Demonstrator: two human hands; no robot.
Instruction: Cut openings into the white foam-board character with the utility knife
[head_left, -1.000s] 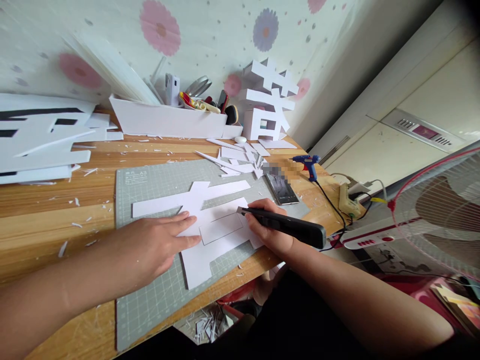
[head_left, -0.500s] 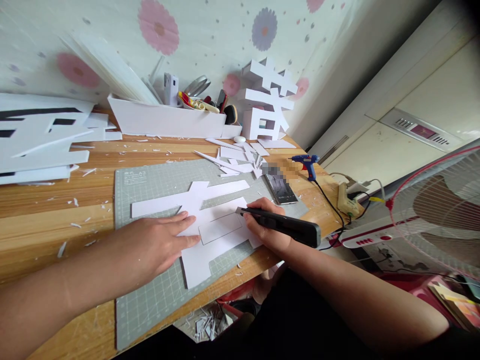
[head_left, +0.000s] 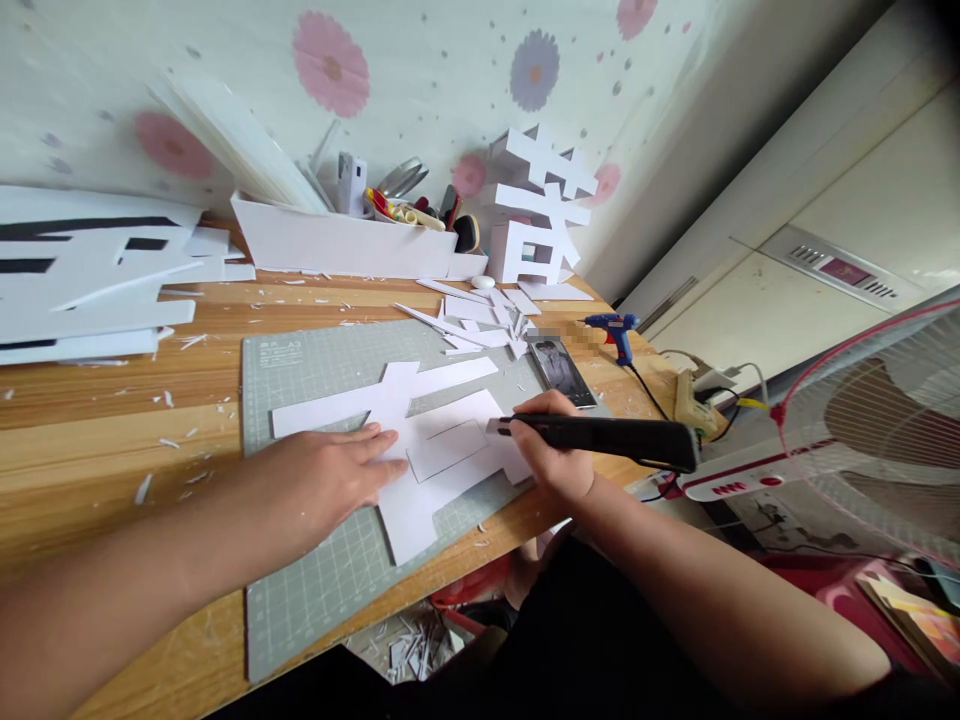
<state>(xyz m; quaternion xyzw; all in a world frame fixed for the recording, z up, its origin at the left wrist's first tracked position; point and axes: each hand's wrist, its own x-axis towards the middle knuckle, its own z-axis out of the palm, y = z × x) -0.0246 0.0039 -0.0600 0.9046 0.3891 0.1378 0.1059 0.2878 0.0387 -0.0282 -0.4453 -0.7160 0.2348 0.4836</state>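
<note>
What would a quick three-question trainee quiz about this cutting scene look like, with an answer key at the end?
1. True or false: the left hand lies flat on the white foam-board cutout.
2. What does the right hand grip? A) the black utility knife B) the blue glue gun C) the phone
3. Fill in: the cutout lies on a grey-green cutting ____ on the wooden table.

Key
1. True: its palm and fingers press the cutout down.
2. A: the fingers close around the knife's handle, its tip at the cutout.
3. mat
</note>
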